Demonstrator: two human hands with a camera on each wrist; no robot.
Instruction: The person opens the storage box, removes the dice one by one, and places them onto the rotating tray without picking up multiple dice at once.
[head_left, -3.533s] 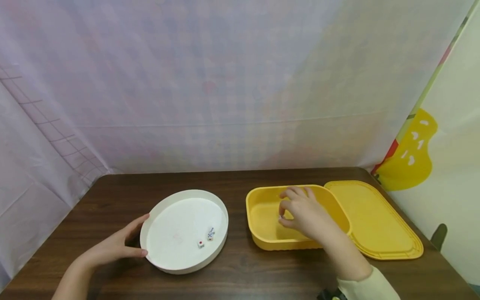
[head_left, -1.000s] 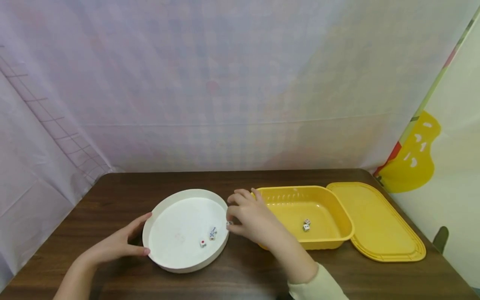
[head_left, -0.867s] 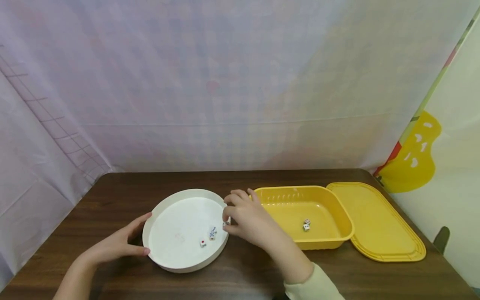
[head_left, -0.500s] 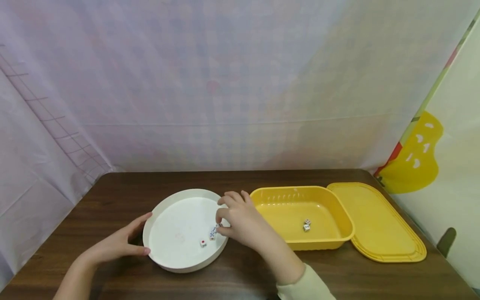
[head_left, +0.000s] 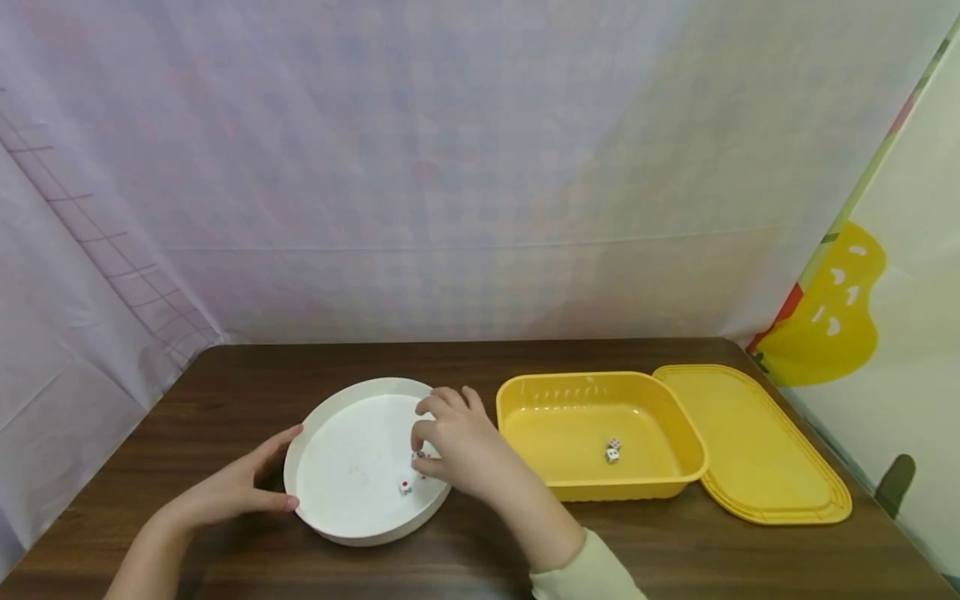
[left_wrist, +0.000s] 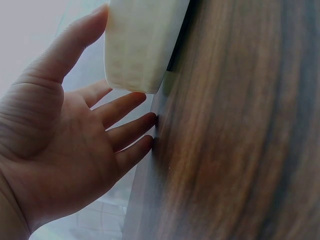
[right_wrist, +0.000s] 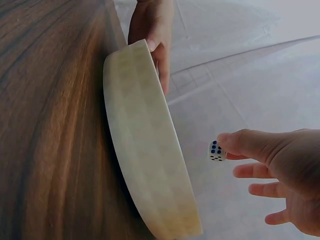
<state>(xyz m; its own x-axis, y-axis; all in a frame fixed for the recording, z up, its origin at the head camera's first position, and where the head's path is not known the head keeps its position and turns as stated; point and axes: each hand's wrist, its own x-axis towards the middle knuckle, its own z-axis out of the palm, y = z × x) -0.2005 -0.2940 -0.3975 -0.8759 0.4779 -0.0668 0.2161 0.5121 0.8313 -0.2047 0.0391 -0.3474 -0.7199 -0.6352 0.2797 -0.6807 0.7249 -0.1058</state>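
Note:
My right hand [head_left: 461,442] pinches a small white die [right_wrist: 216,151] between thumb and forefinger, over the right part of a round white tray [head_left: 352,454]. In the right wrist view blue and dark dots show on the die, which is held above the rim. Inside the tray lies a die with a red dot [head_left: 405,487]; other dice beside it are partly hidden by the right fingers. My left hand [head_left: 232,487] rests against the tray's left side, its thumb and fingertips touching the wall, fingers spread and nearly straight in the left wrist view.
To the right stands a yellow box [head_left: 570,492] with two dice [head_left: 612,455] on its floor. A flat yellow lid [head_left: 757,446] lies beside it near the table's right edge. Pale cloth [head_left: 450,167] hangs behind the brown table [head_left: 480,550].
My right hand has carried a die left from the yellow box, across the tray's rim and in over the dice there. The left hand has stayed at the tray.

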